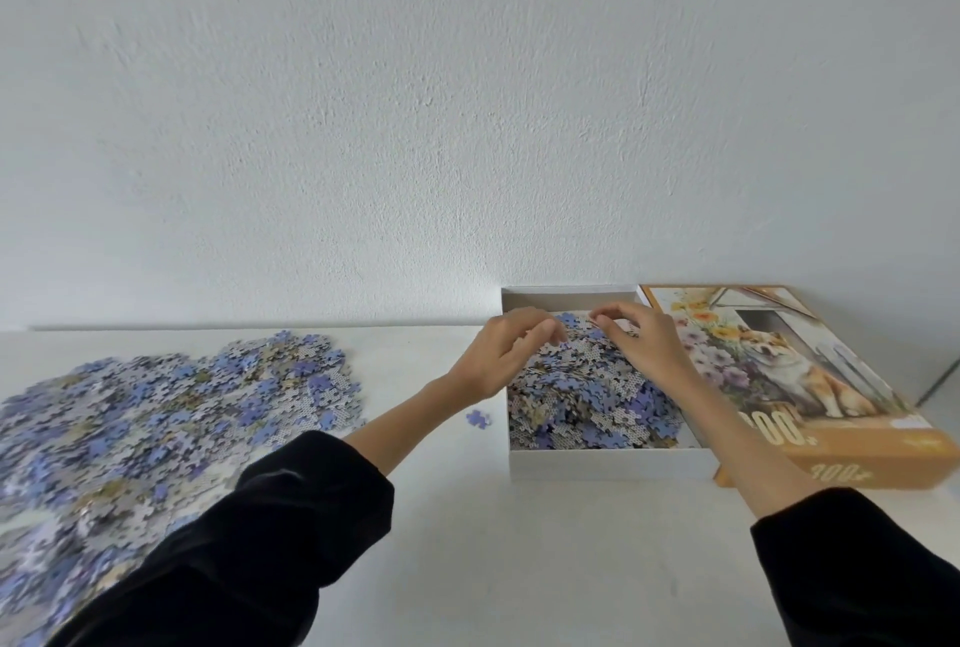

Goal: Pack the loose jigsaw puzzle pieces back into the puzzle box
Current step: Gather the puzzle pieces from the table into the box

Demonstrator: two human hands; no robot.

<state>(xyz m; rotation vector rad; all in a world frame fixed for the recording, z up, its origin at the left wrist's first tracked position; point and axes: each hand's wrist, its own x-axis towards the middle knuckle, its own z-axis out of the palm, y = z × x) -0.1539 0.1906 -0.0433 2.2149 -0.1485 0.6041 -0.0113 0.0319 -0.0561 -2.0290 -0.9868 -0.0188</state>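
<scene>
The white puzzle box (613, 464) stands open at centre right, heaped with blue and grey puzzle pieces (592, 402). Both hands hover over the far part of that heap. My left hand (506, 350) has its fingers curled downward and slightly apart, with pieces at its fingertips. My right hand (641, 334) pinches its fingertips together above the heap; whether a piece is between them is unclear. A big loose pile of pieces (156, 418) covers the table's left side. One single blue piece (478, 419) lies just left of the box.
The box lid (810, 386), orange with a cat and flowers picture, lies right of the box, touching it. A white wall rises directly behind the table (519, 568). Black sleeves cover both forearms near the bottom edge.
</scene>
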